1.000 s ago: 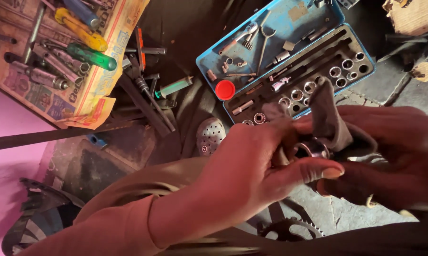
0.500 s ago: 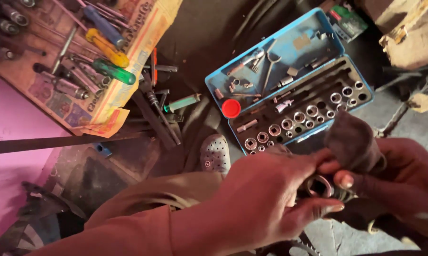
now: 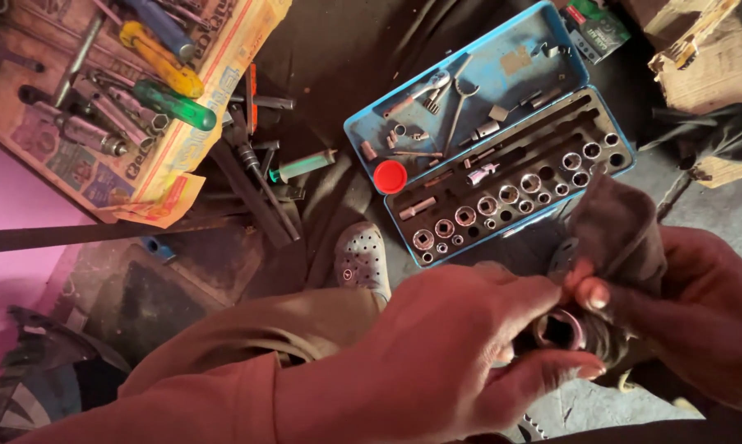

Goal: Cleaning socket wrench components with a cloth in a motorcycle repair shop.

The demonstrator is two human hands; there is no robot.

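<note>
While both hands meet low right in the head view, items run big to small:

L arm: orange-brown sleeve point(image 3: 214, 386) comes in from bottom left, forearm angled up-right, wrist bent so back of hand faces cam.
Socket case: blue metal case point(image 3: 502, 62), lid open, lies top centre on dark floor; black tray half holds rows of sockets point(image 3: 502, 197), lid half holds loose bits, pliers, red cap point(image 3: 390, 177).
Tool board: newspaper-lined board point(image 3: 182, 123) top left w/ screwdrivers, yellow point(image 3: 161, 59) and green point(image 3: 173, 104) handles; well apart from hands.
L hand: left hand point(image 3: 449, 345) curled shut round metal socket, thumb underneath, fingers over top; grips it firm.
R hand: right hand point(image 3: 691, 312) closed on brown rag, thumb tip point(image 3: 594, 293) pressing rag at socket's rim; palm side partly hidden by cloth.
Rag: brown rag point(image 3: 617, 230) bunched, stands up above R fingers, drapes over socket's far side, overlaps case's near edge in view.
Shoe: perforated grey clog point(image 3: 362, 259) just below case's left corner, near L hand.
Socket: metal socket point(image 3: 558, 329) between both hands, open end toward cam, touching rag.
Room: free floor right of case and betw board and case; case edge close above hands; sprocket teeth point(image 3: 529, 427) just under L hand.
</note>
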